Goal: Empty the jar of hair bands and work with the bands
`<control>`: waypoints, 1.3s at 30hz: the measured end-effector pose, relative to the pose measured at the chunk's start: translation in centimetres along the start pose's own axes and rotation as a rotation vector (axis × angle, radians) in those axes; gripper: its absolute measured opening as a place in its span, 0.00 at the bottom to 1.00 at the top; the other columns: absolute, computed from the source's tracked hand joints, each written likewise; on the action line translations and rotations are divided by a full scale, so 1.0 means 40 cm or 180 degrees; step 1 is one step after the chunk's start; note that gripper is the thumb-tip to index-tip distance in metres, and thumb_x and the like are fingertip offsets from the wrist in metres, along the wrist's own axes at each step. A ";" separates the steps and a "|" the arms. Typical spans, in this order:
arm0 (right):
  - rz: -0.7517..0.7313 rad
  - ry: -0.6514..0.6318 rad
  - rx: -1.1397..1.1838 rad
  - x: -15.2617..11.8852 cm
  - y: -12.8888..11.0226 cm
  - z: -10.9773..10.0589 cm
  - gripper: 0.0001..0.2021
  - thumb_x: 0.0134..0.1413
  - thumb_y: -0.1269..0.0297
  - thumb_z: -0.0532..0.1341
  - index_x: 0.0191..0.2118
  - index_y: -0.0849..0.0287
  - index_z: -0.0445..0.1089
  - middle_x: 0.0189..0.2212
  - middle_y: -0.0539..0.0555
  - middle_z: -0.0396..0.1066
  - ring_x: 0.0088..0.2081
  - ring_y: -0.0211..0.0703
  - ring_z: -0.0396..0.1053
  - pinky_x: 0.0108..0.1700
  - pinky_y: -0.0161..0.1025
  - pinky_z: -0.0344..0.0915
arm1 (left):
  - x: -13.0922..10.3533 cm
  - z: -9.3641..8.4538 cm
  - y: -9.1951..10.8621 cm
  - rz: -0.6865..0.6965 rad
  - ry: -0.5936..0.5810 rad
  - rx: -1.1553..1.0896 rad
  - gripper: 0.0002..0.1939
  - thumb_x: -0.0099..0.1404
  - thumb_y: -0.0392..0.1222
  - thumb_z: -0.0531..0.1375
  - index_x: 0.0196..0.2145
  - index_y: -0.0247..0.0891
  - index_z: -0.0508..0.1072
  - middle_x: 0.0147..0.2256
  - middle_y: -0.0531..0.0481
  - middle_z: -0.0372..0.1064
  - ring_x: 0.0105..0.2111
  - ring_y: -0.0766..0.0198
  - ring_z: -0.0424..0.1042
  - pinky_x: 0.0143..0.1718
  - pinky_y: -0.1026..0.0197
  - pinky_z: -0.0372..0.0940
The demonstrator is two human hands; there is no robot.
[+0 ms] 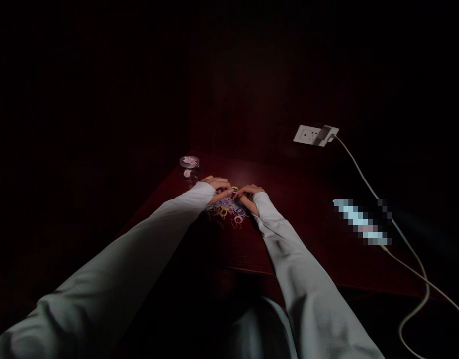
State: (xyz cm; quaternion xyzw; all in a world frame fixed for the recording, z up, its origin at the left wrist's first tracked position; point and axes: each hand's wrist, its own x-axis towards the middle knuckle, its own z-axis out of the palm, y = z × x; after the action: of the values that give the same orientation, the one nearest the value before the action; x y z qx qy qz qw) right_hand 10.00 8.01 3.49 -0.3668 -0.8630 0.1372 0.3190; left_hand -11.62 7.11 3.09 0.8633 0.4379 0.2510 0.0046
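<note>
A loose pile of small, many-coloured hair ties lies on the dark red table. Over its far side my left hand and my right hand come close together, fingers bent and tips pinched. Something small and pale seems to be between the fingertips, too small and dim to name. A pink and white ring-shaped hair tie sits at the near right of the pile, below my right hand. To the left of my left hand stands a clear round jar with pink and white pieces showing at its top.
On the dark wall behind, a white socket plate holds a plugged-in charger. From it a white cable hangs down at the right. A blurred-out, bright flat object lies on the table's right side, with a cable at its near end.
</note>
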 end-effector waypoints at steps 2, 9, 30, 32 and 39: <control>-0.0002 -0.0008 -0.0040 0.000 0.001 0.001 0.10 0.58 0.62 0.60 0.35 0.52 0.80 0.35 0.52 0.80 0.39 0.46 0.72 0.49 0.42 0.62 | 0.001 0.005 -0.001 -0.0007 0.0025 0.0008 0.12 0.72 0.43 0.54 0.37 0.40 0.76 0.35 0.52 0.74 0.37 0.64 0.71 0.43 0.60 0.58; -0.0044 -0.0047 -0.0120 -0.003 0.001 0.004 0.10 0.58 0.64 0.60 0.36 0.51 0.80 0.37 0.51 0.80 0.42 0.46 0.73 0.56 0.45 0.59 | 0.000 0.014 -0.007 0.0017 0.0117 -0.0034 0.13 0.72 0.44 0.54 0.36 0.41 0.77 0.34 0.52 0.74 0.37 0.64 0.72 0.43 0.60 0.58; -0.0024 0.0080 -0.0615 0.011 0.012 0.024 0.08 0.55 0.65 0.60 0.32 0.54 0.78 0.33 0.52 0.79 0.38 0.45 0.71 0.45 0.41 0.60 | 0.000 -0.012 -0.002 0.0099 0.0033 0.0307 0.14 0.73 0.45 0.52 0.37 0.40 0.76 0.36 0.51 0.76 0.40 0.61 0.71 0.42 0.58 0.55; 0.0014 0.0087 -0.0665 0.011 0.008 0.020 0.08 0.55 0.65 0.60 0.32 0.54 0.78 0.34 0.51 0.79 0.39 0.45 0.71 0.45 0.41 0.59 | 0.000 -0.018 0.004 0.0103 0.0040 0.0346 0.14 0.73 0.45 0.52 0.37 0.40 0.76 0.36 0.50 0.76 0.40 0.61 0.71 0.42 0.58 0.55; 0.0173 0.0063 -0.0626 0.010 -0.001 0.012 0.08 0.56 0.64 0.60 0.32 0.52 0.78 0.35 0.50 0.80 0.40 0.45 0.71 0.49 0.42 0.59 | 0.002 -0.024 0.011 0.0057 0.0114 0.0501 0.13 0.72 0.43 0.53 0.36 0.39 0.75 0.35 0.51 0.76 0.38 0.61 0.70 0.41 0.57 0.53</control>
State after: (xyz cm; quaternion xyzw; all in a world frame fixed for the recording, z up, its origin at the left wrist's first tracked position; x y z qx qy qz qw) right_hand 9.45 8.27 3.32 -0.4210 -0.8589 0.0568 0.2862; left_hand -11.67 6.69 4.05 0.8602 0.4486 0.2312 -0.0733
